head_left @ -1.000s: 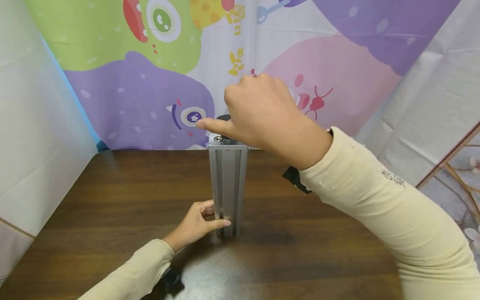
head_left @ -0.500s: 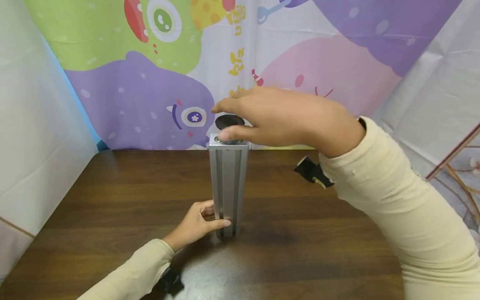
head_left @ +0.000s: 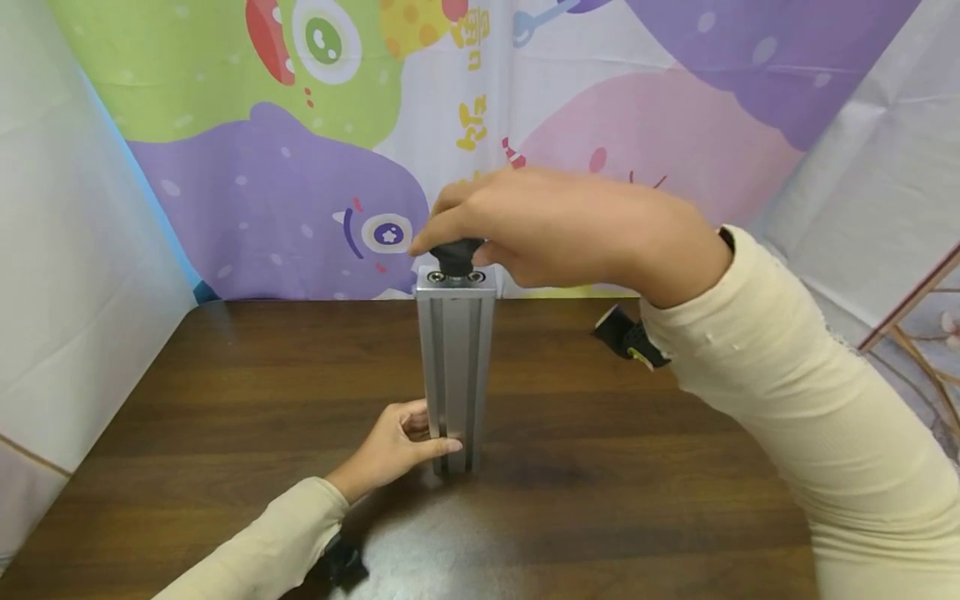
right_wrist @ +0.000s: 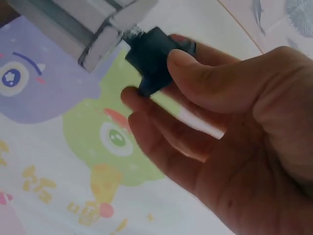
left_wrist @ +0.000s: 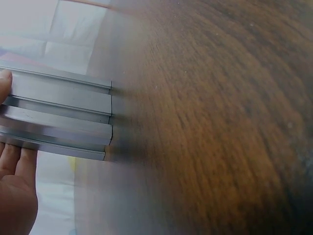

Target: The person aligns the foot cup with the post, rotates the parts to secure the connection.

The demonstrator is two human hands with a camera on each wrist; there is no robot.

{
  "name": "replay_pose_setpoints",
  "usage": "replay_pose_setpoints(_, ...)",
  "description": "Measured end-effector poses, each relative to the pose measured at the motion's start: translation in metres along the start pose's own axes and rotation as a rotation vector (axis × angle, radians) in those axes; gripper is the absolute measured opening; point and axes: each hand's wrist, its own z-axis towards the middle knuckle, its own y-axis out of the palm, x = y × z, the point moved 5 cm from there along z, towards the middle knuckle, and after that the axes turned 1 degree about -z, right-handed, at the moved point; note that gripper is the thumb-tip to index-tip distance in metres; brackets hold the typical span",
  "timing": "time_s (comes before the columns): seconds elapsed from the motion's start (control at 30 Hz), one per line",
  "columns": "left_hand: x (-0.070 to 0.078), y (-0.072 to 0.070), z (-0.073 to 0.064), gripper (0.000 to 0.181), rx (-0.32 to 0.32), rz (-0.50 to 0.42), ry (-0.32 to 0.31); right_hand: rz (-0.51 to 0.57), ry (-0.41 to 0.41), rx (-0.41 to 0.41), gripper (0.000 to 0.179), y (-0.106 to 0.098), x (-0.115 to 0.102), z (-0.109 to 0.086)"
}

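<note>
A silver aluminium profile (head_left: 461,358) with grooved sides stands upright on the wooden table. My left hand (head_left: 393,446) grips it near the bottom, thumb across the front; the left wrist view shows the thumb and fingers on opposite sides of the profile (left_wrist: 63,98). Out of the top end rises a black levelling foot (head_left: 455,258), wide disc uppermost, between two screw holes. My right hand (head_left: 570,229) pinches this foot between thumb and fingers. Seen from the right wrist, a short threaded stud joins the foot (right_wrist: 151,58) to the profile's end; how deep it sits is hidden.
The brown wooden table (head_left: 637,500) stretches around the profile. Behind it hangs a cartoon-printed curtain (head_left: 277,200), with a white cloth (head_left: 67,208) at the left side. Black wrist straps (head_left: 630,337) show below the sleeves.
My right hand swung over the foot with fingers spread, uncovering its disc, then closed its thumb and fingers round it. My left hand and the profile have stayed still.
</note>
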Motion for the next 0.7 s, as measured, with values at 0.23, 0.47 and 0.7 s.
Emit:
replay_pose_setpoints(0.23, -0.001, 0.0, 0.001, 0.036, -0.002, -0.009, -0.004, -0.094, 0.261, 0.102, 0.041, -0.001, 0.0, 0.007)
replay_pose_setpoints(0.47, -0.002, 0.002, 0.002, 0.037, -0.004, -0.015, -0.003, -0.18, 0.527, 0.197, 0.067, 0.001, 0.003, 0.012)
replay_pose_setpoints(0.7, -0.002, 0.0, 0.0, 0.037, -0.002, -0.007, -0.005, -0.166, 0.558, 0.21, 0.069, 0.003, 0.004, 0.012)
